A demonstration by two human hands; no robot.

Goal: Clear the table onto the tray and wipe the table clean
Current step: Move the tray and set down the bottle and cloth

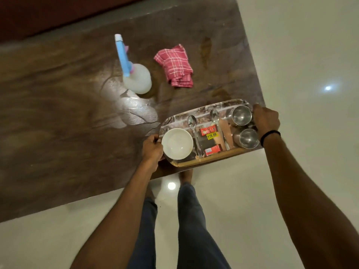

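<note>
- Both hands on the tray [209,161] at the tabletop [58,113] corner: left hand [152,150] curled round its left end, right hand [267,121] clamped on the right.
- Loaded with a white bowl [177,143], two steel cups [241,115], spoons [192,123] and a packet [210,135]; likely heavy, stiff, with loose, slippery pieces, so keep it level.
- Pink cloth [175,66] and spray bottle [136,76] sit well beyond the fingers [156,140].
</note>
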